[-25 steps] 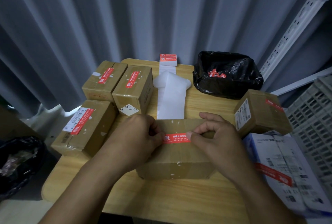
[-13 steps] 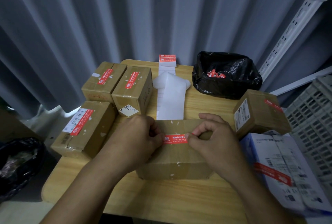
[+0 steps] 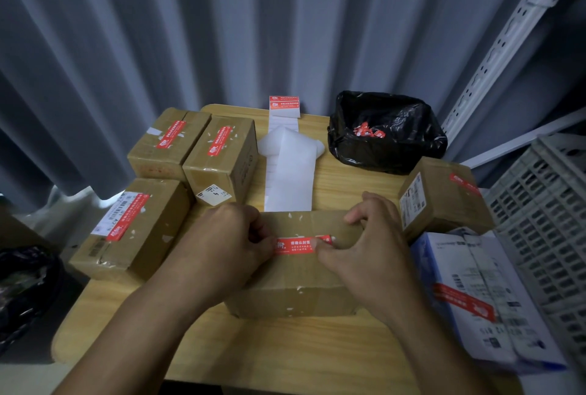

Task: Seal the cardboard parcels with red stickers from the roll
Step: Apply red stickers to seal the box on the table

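Note:
A brown cardboard parcel (image 3: 295, 280) lies in the middle of the wooden table (image 3: 285, 350). A red sticker (image 3: 296, 245) runs left to right across its top seam. My left hand (image 3: 228, 245) presses the sticker's left end with thumb and fingers. My right hand (image 3: 364, 255) presses down on its right part with the thumb. Behind the parcel the white sticker roll (image 3: 290, 147) lies with its backing strip trailing toward me and red stickers (image 3: 284, 102) at the far end.
Three stickered parcels sit at the left (image 3: 133, 229), (image 3: 168, 144), (image 3: 222, 160), another at the right (image 3: 444, 201). A black bag with red scraps (image 3: 383, 131) stands at the back right. A white-blue mailer (image 3: 475, 296) and grey crate (image 3: 545, 223) lie right.
My right thumb has slid leftward along the red sticker, covering more of its right part. The left hand and the parcel have stayed put.

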